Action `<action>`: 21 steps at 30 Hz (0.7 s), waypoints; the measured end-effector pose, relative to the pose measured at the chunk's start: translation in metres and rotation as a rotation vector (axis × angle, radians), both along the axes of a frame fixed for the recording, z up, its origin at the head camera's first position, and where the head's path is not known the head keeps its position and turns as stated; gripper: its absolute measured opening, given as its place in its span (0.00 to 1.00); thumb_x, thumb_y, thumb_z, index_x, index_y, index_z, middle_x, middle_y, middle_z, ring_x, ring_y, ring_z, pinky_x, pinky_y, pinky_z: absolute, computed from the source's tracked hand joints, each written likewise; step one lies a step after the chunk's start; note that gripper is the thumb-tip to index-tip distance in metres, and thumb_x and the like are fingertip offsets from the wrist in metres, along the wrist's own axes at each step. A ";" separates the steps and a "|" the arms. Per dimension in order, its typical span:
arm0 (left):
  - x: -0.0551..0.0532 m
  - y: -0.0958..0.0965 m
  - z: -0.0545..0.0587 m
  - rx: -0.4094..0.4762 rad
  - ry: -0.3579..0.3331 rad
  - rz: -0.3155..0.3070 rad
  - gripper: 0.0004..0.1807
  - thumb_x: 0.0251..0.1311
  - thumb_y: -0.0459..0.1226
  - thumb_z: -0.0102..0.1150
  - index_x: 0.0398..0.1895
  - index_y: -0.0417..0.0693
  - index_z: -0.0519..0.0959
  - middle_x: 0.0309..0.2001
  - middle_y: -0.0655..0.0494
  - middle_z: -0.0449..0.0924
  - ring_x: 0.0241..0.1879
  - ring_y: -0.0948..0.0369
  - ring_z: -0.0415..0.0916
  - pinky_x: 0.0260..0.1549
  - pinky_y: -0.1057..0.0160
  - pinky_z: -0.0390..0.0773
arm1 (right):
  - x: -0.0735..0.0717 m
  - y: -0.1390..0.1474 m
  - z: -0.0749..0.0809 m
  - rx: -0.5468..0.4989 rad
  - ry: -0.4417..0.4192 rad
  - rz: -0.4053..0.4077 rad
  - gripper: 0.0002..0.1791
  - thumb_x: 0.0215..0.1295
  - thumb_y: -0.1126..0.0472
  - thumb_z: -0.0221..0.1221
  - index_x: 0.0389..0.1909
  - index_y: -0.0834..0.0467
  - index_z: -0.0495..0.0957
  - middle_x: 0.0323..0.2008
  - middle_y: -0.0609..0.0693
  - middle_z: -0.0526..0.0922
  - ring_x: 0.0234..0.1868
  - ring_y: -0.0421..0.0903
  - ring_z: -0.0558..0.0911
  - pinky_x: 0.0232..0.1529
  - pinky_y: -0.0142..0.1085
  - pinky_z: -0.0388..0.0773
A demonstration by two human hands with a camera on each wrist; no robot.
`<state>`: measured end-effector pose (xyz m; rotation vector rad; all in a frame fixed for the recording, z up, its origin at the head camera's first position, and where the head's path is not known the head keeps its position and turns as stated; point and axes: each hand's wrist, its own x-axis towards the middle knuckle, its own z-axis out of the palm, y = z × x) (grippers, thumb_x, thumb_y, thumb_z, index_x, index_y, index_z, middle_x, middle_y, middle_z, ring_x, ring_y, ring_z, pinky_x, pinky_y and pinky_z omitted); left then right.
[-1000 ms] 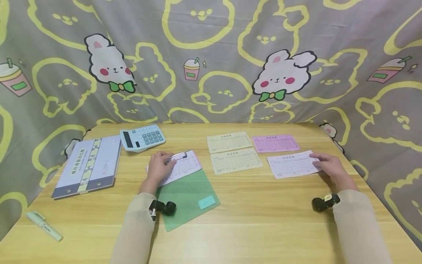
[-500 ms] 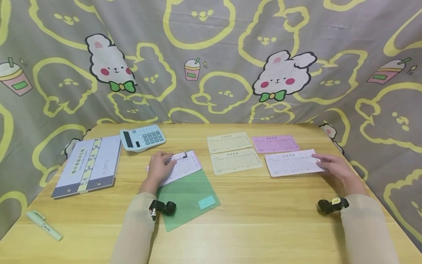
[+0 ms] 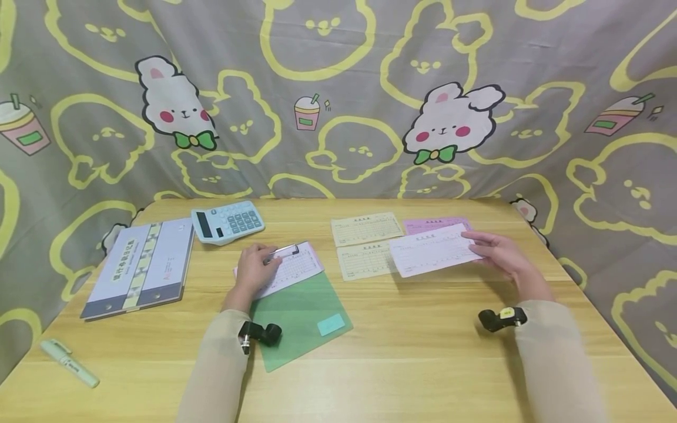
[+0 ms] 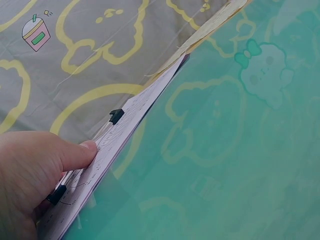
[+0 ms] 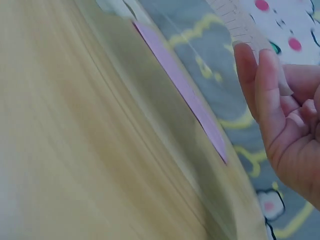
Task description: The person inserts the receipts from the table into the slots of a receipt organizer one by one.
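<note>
My left hand [image 3: 255,270] grips the top end of a translucent green clipboard [image 3: 301,311], its thumb lying by the metal clip [image 3: 285,252]. Beneath that clip lie printed slips [image 4: 127,127]; the other fingers are mostly hidden in the left wrist view. My right hand [image 3: 505,258] pinches the right edge of a white printed slip [image 3: 433,249] between thumb and fingers, raised above the table. The white slip partly covers a pink slip [image 3: 431,225] and the corner of a yellowish slip [image 3: 365,261]. Another yellowish slip [image 3: 365,228] lies behind.
A light blue calculator [image 3: 227,222] stands at the back left, beside a lilac account book [image 3: 140,264]. Near the left edge lies a pale green highlighter [image 3: 70,363]. A patterned grey curtain [image 3: 338,88] hangs behind the wooden table [image 3: 412,358].
My right hand has lifted the white slip from the table and carried it left, over the pink slip's edge. The left hand stays at the clipboard's clip.
</note>
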<state>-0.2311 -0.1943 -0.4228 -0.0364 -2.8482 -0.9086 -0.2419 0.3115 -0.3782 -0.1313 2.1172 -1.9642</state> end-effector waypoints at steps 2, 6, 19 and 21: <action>0.001 0.000 0.000 -0.001 0.005 0.001 0.21 0.54 0.42 0.53 0.51 0.43 0.72 0.46 0.45 0.66 0.47 0.50 0.59 0.44 0.52 0.59 | -0.004 -0.014 -0.001 0.000 0.005 0.017 0.17 0.57 0.68 0.54 0.48 0.52 0.74 0.39 0.43 0.76 0.36 0.41 0.77 0.37 0.34 0.73; 0.002 -0.001 0.000 0.008 0.004 0.004 0.21 0.54 0.42 0.54 0.51 0.43 0.72 0.46 0.45 0.66 0.47 0.50 0.59 0.44 0.52 0.59 | -0.011 -0.046 -0.004 0.040 0.049 0.075 0.23 0.56 0.69 0.53 0.55 0.63 0.65 0.46 0.53 0.74 0.37 0.41 0.77 0.40 0.37 0.73; 0.002 0.000 0.002 -0.007 0.002 0.009 0.20 0.55 0.42 0.53 0.50 0.43 0.72 0.47 0.44 0.66 0.48 0.49 0.59 0.45 0.51 0.59 | -0.016 -0.150 -0.011 0.139 0.085 0.191 0.22 0.55 0.73 0.51 0.54 0.67 0.66 0.57 0.62 0.61 0.40 0.46 0.75 0.36 0.40 0.74; 0.002 0.000 0.003 -0.007 -0.005 0.010 0.20 0.55 0.42 0.52 0.50 0.43 0.72 0.47 0.44 0.66 0.48 0.49 0.59 0.46 0.51 0.59 | -0.016 -0.162 -0.014 0.162 0.072 0.188 0.21 0.55 0.72 0.52 0.53 0.65 0.68 0.56 0.61 0.64 0.37 0.46 0.76 0.33 0.38 0.75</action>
